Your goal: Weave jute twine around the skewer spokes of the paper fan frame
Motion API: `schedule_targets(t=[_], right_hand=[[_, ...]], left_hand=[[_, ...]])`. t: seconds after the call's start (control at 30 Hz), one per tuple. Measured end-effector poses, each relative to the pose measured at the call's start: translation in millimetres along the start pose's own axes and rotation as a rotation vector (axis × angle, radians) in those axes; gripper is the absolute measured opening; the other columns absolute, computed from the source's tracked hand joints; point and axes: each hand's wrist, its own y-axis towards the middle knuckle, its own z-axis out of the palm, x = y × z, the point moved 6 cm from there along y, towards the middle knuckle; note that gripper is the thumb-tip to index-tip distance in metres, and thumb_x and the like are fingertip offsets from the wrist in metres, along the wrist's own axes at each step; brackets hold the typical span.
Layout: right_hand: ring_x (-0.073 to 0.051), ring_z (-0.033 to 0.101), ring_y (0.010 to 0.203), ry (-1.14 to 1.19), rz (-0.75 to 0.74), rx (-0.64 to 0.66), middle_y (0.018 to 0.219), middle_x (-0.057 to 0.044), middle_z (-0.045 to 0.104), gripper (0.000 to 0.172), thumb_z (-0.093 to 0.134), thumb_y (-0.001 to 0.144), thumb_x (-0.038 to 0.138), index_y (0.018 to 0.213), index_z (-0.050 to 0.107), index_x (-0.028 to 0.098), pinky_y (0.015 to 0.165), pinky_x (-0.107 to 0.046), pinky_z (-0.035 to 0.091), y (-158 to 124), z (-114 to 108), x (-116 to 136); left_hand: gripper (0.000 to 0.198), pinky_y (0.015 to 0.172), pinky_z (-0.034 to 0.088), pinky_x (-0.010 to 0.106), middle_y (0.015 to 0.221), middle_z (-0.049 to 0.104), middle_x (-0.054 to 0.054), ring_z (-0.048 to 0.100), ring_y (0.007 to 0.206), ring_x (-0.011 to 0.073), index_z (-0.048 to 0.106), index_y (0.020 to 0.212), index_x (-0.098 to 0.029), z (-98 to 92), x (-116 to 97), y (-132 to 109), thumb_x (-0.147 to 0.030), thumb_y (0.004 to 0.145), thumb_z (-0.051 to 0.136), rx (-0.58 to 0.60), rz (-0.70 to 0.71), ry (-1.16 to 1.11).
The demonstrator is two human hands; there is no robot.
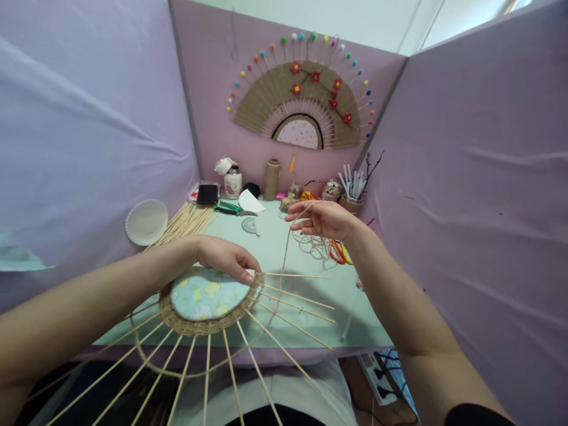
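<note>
My left hand (231,258) grips the upper right rim of a round woven piece, thumb on its front. This woven base (199,326) has a braided twine border around a pale blue floral fabric centre (213,293). Thin wooden sticks (228,361) fan out from the border toward me and to the right. Raised above the table at the right, my right hand (323,219) has a strand of twine (286,251) between its fingers. The twine runs down across the right-hand sticks and loops loosely over the lower ones.
Behind lie bundled sticks (186,222), green-handled pruners (228,208), a protractor (249,225) and a twine cone (272,179). Loose twine (315,245) and scissors (339,252) sit beyond my right hand. A finished fan (266,94) hangs on the back panel. A power strip (377,378) is below the table.
</note>
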Motion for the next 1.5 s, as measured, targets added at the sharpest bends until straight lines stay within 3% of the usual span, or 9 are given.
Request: schedule_targets(t=[0.1,0.3,0.47,0.73,0.9,1.0,1.2,1.37,1.5], right_hand=[[-0.019,0.075,0.083,0.045,-0.042,0.057,0.092,-0.012,0.076,0.024,0.041,0.098,0.017,0.097,0.064,0.012,0.071,-0.028,0.06,-11.3,11.7,4.6],[-0.019,0.074,0.089,0.032,-0.126,0.204,0.097,-0.013,0.076,0.023,0.052,0.097,0.03,0.099,0.066,0.012,0.083,-0.032,0.059,-39.5,34.5,5.7],[-0.021,0.072,0.096,-0.092,-0.179,0.339,0.104,-0.013,0.075,0.038,0.061,0.091,0.049,0.105,0.067,0.013,0.088,-0.035,0.057,-64.0,39.8,-0.7],[-0.015,0.072,0.078,-0.062,-0.215,0.23,0.088,-0.01,0.077,0.039,0.058,0.092,0.051,0.099,0.068,0.013,0.071,-0.025,0.055,-66.4,9.0,-12.1],[-0.016,0.073,0.083,-0.095,-0.194,0.282,0.092,-0.011,0.076,0.042,0.056,0.093,0.053,0.1,0.067,0.013,0.074,-0.026,0.055,-66.2,13.8,-20.5],[-0.017,0.072,0.085,-0.147,-0.196,0.309,0.094,-0.012,0.076,0.045,0.058,0.09,0.056,0.101,0.066,0.013,0.075,-0.027,0.055,-68.9,19.1,-21.9],[-0.015,0.071,0.08,-0.332,-0.154,0.229,0.094,-0.01,0.076,0.036,0.06,0.091,0.049,0.1,0.066,0.014,0.068,-0.025,0.052,-72.7,10.5,-21.1],[-0.011,0.064,0.065,-0.417,-0.119,0.166,0.087,-0.008,0.074,0.027,0.065,0.088,0.04,0.097,0.066,0.015,0.052,-0.021,0.044,-74.2,-10.1,-17.6],[-0.007,0.052,0.053,-0.353,-0.111,0.077,0.084,-0.005,0.071,0.02,0.072,0.081,0.029,0.094,0.067,0.016,0.044,-0.02,0.034,-68.9,-40.0,-20.7]], left_hand=[[0.044,0.088,0.041,0.029,0.105,0.069,0.005,0.057,0.096,0.0187,0.068,0.111,-0.021,-1.0,-0.8,1.6,-0.052,0.079,0.067,-0.011,0.003,-0.003],[0.043,0.089,0.04,0.031,0.103,0.067,0.004,0.055,0.096,0.0194,0.069,0.11,-0.023,-7.2,1.9,0.7,-0.052,0.078,0.068,-0.086,-0.032,-0.023],[0.038,0.088,0.041,0.03,0.104,0.066,0.005,0.055,0.097,0.0186,0.067,0.109,-0.022,-15.2,4.7,-5.5,-0.047,0.081,0.065,-0.19,-0.034,-0.082],[0.045,0.082,0.042,0.028,0.112,0.063,0.007,0.054,0.098,0.0188,0.062,0.12,-0.023,-21.1,4.3,-12.5,-0.048,0.083,0.061,-0.31,-0.018,-0.108],[0.075,0.068,0.038,0.025,0.1,0.06,0.004,0.049,0.082,0.0156,0.033,0.149,-0.03,-19.5,-2.3,-13.0,-0.05,0.082,0.061,-0.423,-0.06,-0.002],[0.085,0.06,0.034,0.024,0.089,0.054,0.0,0.042,0.07,0.0128,0.017,0.155,-0.032,-14.6,-6.9,-12.3,-0.05,0.083,0.059,-0.42,-0.071,0.038],[0.088,0.059,0.034,0.025,0.088,0.052,-0.001,0.04,0.069,0.0128,0.008,0.156,-0.032,-10.1,-10.7,-12.9,-0.051,0.084,0.055,-0.391,-0.083,0.121],[0.089,0.055,0.031,0.024,0.083,0.049,-0.001,0.038,0.065,0.0114,0.006,0.156,-0.031,-10.8,-7.2,-12.0,-0.049,0.085,0.056,-0.384,-0.033,0.101],[0.087,0.052,0.029,0.023,0.081,0.047,-0.003,0.036,0.062,0.0104,0.008,0.156,-0.032,-10.9,-6.8,-12.4,-0.048,0.086,0.056,-0.381,0.005,0.075]])
